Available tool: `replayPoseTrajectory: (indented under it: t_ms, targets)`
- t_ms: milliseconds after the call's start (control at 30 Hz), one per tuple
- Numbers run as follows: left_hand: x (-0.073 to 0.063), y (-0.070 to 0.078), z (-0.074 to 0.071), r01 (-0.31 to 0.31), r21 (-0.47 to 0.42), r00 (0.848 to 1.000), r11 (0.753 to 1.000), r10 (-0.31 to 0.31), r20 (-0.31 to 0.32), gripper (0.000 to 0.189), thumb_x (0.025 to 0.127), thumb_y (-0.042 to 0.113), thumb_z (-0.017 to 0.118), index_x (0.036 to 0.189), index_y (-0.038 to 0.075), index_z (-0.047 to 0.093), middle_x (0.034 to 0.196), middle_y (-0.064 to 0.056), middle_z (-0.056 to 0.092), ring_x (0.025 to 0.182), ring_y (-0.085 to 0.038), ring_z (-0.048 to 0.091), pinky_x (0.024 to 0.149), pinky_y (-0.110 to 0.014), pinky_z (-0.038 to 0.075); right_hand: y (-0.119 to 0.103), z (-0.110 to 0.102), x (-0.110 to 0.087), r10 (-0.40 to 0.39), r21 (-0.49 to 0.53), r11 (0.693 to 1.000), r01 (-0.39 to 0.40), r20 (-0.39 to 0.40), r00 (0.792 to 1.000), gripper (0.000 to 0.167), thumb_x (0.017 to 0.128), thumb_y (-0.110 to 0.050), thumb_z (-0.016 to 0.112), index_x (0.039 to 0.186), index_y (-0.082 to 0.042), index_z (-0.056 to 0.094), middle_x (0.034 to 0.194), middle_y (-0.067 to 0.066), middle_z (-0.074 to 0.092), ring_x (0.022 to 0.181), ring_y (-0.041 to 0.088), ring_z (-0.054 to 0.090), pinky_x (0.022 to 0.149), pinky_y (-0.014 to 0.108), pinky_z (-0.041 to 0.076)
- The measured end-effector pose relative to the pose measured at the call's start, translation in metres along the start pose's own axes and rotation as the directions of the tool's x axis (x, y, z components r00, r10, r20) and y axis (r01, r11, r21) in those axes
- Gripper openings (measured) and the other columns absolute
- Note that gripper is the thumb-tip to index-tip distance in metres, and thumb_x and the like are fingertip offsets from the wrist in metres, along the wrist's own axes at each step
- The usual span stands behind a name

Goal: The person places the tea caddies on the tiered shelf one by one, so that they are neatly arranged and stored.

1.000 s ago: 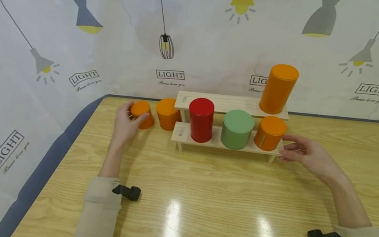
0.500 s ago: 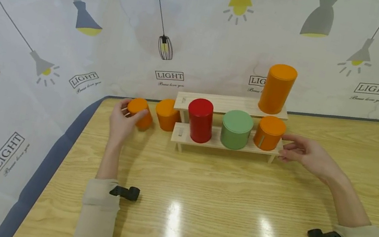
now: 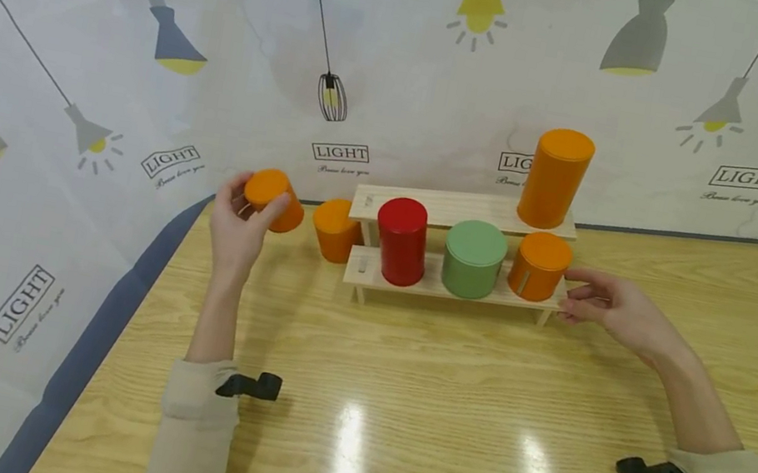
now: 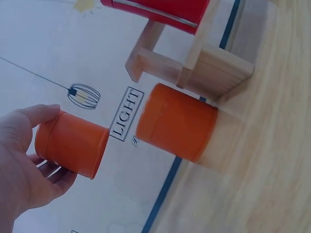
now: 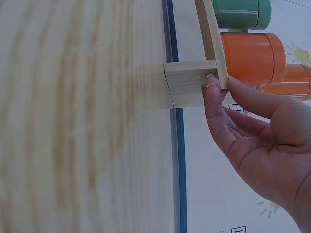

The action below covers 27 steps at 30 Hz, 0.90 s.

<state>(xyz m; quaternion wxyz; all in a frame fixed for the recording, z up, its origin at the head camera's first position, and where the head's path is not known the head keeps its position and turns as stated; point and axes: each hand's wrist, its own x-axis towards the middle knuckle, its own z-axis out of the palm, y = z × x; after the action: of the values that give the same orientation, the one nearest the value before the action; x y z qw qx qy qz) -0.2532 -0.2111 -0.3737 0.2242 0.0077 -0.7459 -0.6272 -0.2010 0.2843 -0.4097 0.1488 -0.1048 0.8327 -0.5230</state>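
My left fingers [image 4: 62, 184] gripped the short orange canister [image 4: 75, 145], its axis tilted, left of the lower wooden shelf [image 3: 431, 276], whose right end my right fingers [image 5: 217, 116] pinched.

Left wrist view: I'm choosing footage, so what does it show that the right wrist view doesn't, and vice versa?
Only the left wrist: left hand holding an orange canister, another orange canister on the table, red canister.

Only the right wrist: right hand pinching a wooden shelf, green canister, two more orange canisters.

Both: wooden shelf, table, printed wall.
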Motion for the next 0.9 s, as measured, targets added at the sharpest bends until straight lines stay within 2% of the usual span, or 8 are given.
replayPoseTrajectory:
  t_ms: [267, 533, 733, 900]
  targets:
    - [-0.008, 0.027, 0.014, -0.1, -0.067, 0.995, 0.993, 0.1, -0.006, 0.063, 0.087, 0.018, 0.082, 0.138, -0.001, 0.05, 0.131, -0.011, 0.058, 0.115, -0.02, 0.056, 0.105, -0.033, 0.044, 0.0, 0.0, -0.001, -0.007, 0.008, 1.0, 0.007, 0.002, 1.0, 0.057, 0.105, -0.008, 0.054, 0.152, 0.01, 0.028, 0.128, 0.031, 0.054, 0.099, 0.022, 0.07, 0.09, 0.036, 0.056]
    - [-0.017, 0.042, 0.035, -0.177, -0.083, 0.982, 0.981, 0.182, 0.055, 0.062, 0.087, 0.016, 0.082, 0.138, -0.002, 0.051, 0.13, -0.011, 0.059, 0.114, -0.019, 0.058, 0.105, -0.033, 0.045, 0.0, 0.0, -0.002, -0.009, 0.006, 1.0, 0.009, -0.002, 1.0, 0.056, 0.105, -0.009, 0.055, 0.152, 0.01, 0.029, 0.128, 0.032, 0.054, 0.1, 0.025, 0.07, 0.091, 0.037, 0.056]
    - [-0.02, 0.046, 0.05, -0.185, -0.108, 0.977, 0.977, 0.194, 0.084, 0.062, 0.087, 0.014, 0.082, 0.138, -0.002, 0.051, 0.131, -0.01, 0.06, 0.116, -0.019, 0.058, 0.106, -0.033, 0.044, 0.001, -0.001, -0.002, -0.008, -0.012, 1.0, 0.008, -0.001, 1.0, 0.056, 0.105, -0.01, 0.055, 0.152, 0.009, 0.03, 0.13, 0.033, 0.053, 0.101, 0.023, 0.069, 0.092, 0.038, 0.056]
    - [-0.02, 0.053, 0.062, -0.181, -0.166, 0.976, 0.969, 0.197, 0.088, 0.061, 0.087, 0.013, 0.082, 0.137, -0.003, 0.051, 0.13, -0.011, 0.06, 0.116, -0.022, 0.058, 0.106, -0.033, 0.045, 0.0, 0.0, -0.002, -0.004, -0.013, 1.0, 0.004, -0.001, 1.0, 0.057, 0.105, -0.011, 0.055, 0.152, 0.009, 0.03, 0.13, 0.033, 0.053, 0.101, 0.023, 0.069, 0.092, 0.039, 0.056]
